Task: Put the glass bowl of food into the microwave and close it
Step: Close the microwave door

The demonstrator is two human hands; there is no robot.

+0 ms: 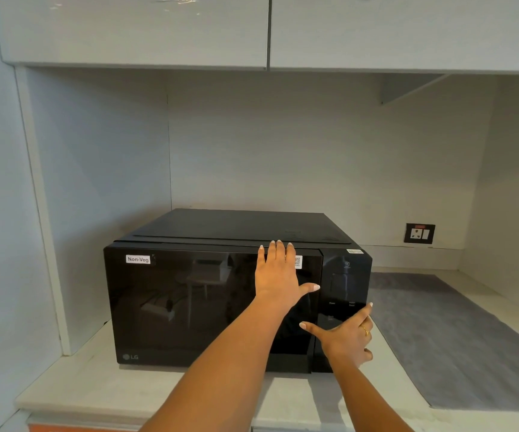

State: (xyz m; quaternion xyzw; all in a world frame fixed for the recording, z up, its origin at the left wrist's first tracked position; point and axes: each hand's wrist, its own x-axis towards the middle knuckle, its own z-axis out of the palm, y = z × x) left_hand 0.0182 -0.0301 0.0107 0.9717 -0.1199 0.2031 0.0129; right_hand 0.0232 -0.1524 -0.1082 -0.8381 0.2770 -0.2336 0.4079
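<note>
Nearest you, your right hand (345,338) is open, fingers spread, and grips nothing; it rests at the lower right front of the microwave (221,307), over the seam where the door (189,307) meets the control panel (344,291). Just above and to its left, your left hand (278,275) lies flat and open against the upper right part of the door, fingertips at the top edge, also holding nothing. The door appears flush with the front, so the step in hand reads as the final press to latch it. Press with the flat left palm, straight in, near the latch side, not the hinge side. Keep the right hand's fingers off the touch controls so nothing starts by accident; use it only to steady the casing against sliding on the bench (102,378). The glass bowl cannot be seen: the dark door shows only reflections, so whether it sits inside cannot be confirmed. Beyond the hands, a "Non-Veg" label (138,259) is at the door's far left corner, and a wall socket (419,233) lies further back to the right.
</note>
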